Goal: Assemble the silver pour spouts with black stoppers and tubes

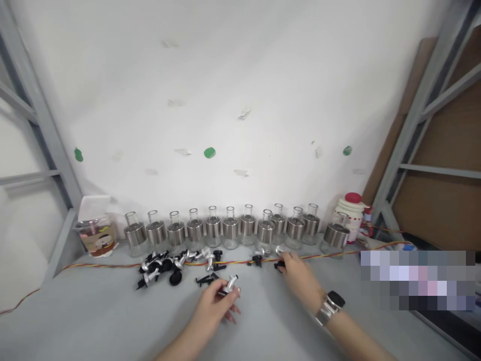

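My left hand (216, 303), low at the middle, has thumb and fingers closed on a silver bottle pourer (232, 284) with a black tip. Further right, my right hand (298, 278) pinches another pourer (279, 249); its silver end shows above the fingertips and a black part below, the rest hidden. Just left of it, a silver and black pourer (257, 259) lies on the table. A heap of pourers (152, 265) with black caps lies at left. Small black pieces (205, 280) rest behind my left hand.
Several glass bottles with steel sleeves (230, 227) stand in a row along the white wall. A red and yellow wire (240, 261) runs across the grey table (112, 311). A plastic cup (98, 240) stands left; a white, red-capped jar (352, 215) stands right.
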`<action>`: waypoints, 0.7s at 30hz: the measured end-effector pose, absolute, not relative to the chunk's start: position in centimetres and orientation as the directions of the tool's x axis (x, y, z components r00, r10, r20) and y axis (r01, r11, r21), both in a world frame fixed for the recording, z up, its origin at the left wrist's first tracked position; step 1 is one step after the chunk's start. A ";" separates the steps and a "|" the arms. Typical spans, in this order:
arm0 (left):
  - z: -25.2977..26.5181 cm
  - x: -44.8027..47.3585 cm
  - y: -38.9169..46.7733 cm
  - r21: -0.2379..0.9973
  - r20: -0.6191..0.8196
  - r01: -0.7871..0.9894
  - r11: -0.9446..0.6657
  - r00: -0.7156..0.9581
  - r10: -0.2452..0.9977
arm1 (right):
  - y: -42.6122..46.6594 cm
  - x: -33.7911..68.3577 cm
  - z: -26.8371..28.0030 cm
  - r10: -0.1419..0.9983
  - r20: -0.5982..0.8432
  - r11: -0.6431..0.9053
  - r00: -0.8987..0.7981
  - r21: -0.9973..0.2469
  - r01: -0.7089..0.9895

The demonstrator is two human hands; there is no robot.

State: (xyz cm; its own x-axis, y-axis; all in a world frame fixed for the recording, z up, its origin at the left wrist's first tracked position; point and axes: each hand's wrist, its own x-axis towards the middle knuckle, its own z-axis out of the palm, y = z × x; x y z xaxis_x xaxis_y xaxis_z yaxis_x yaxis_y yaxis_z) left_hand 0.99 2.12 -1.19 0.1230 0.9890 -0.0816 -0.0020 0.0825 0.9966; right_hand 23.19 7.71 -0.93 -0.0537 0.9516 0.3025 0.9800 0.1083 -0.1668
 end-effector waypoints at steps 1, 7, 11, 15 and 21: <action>-1.0 1.0 2.1 0.996 -0.084 0.001 0.085 0.119 0.989 | 7.7 22.9 -0.9 0.950 0.303 0.136 -0.077 -0.181 0.974; -0.6 1.0 2.0 0.996 -0.090 0.009 0.089 0.099 0.991 | 7.6 22.4 0.1 0.932 0.339 0.215 -0.130 -0.228 0.950; -0.7 0.7 2.0 0.998 -0.018 0.064 0.016 0.037 0.999 | 7.8 24.0 0.8 0.927 0.376 0.082 0.004 -0.213 0.974; -0.1 -0.4 2.0 0.948 0.165 0.300 -0.105 -0.183 0.969 | 8.3 25.0 0.2 0.943 0.331 0.028 0.047 -0.221 0.975; 0.3 -2.2 2.9 0.974 0.078 0.221 0.042 -0.507 0.858 | 8.7 23.6 -1.3 0.962 0.269 0.125 -0.033 -0.333 0.935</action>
State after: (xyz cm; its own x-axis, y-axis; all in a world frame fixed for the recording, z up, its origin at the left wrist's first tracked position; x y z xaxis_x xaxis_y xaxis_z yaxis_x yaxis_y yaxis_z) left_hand -2.22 2.88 0.30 -0.5072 0.8583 0.0775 0.2208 0.0424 0.9744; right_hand 23.64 8.72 -1.35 -0.0330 0.9624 0.2695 0.9346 0.1253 -0.3330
